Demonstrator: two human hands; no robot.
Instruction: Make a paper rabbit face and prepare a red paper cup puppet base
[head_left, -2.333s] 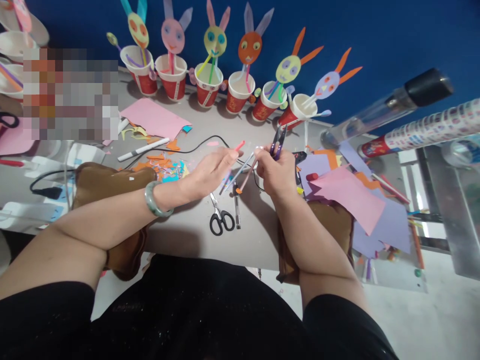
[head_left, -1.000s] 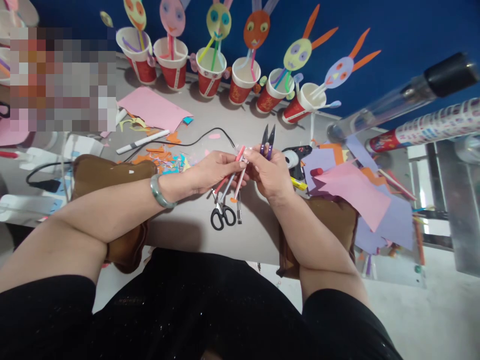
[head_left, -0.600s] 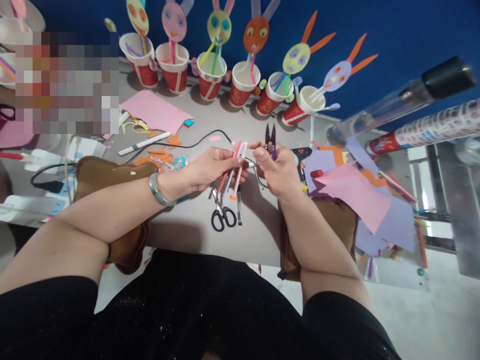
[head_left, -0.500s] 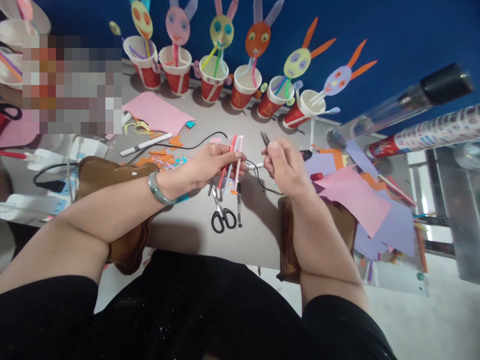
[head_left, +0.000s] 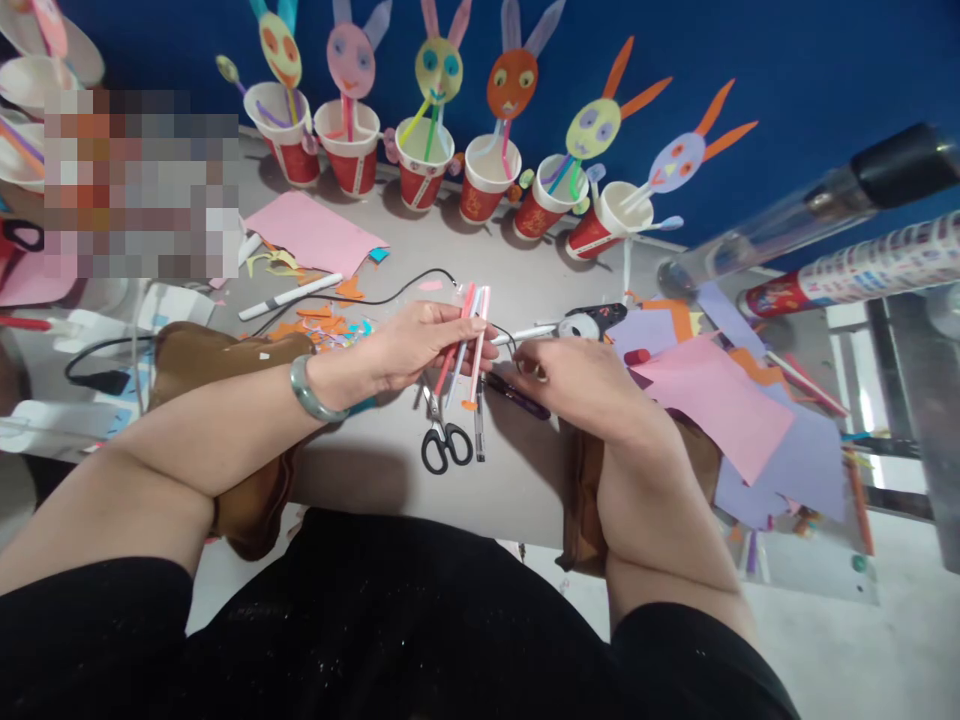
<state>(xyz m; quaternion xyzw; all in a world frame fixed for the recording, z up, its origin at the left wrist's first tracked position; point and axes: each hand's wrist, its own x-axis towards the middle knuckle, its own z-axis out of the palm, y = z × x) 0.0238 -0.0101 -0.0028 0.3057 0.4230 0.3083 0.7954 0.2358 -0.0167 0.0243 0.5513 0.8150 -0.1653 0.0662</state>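
Note:
Several straws (head_left: 454, 370), red, pale lilac and pink-striped, are pinched upright between the thumb and fingers of my left hand (head_left: 420, 345). A scrap of orange paper sits by their lower ends. My right hand (head_left: 574, 375) is low over the table, its fingers curled at a slim dark pen-like tool (head_left: 531, 402) that lies slantwise. The fingertips are partly hidden, and the tool's exact kind is unclear. Black-handled scissors (head_left: 444, 430) and a clear pen (head_left: 480, 435) lie below the straws. A roll of tape (head_left: 579, 327) is just beyond my right hand.
Red paper cups (head_left: 421, 185) with paper rabbit faces on straws line the back. Pink paper (head_left: 311, 230) and orange scraps (head_left: 315, 325) lie left; coloured sheets (head_left: 739, 400) lie right. A black cable (head_left: 390, 297) crosses the table. Brown cushions (head_left: 202, 365) are under my arms.
My right hand has come down towards the table, bringing the dark tool from upright to lying slantwise. The tape roll now shows. My left hand still holds the straws in about the same place.

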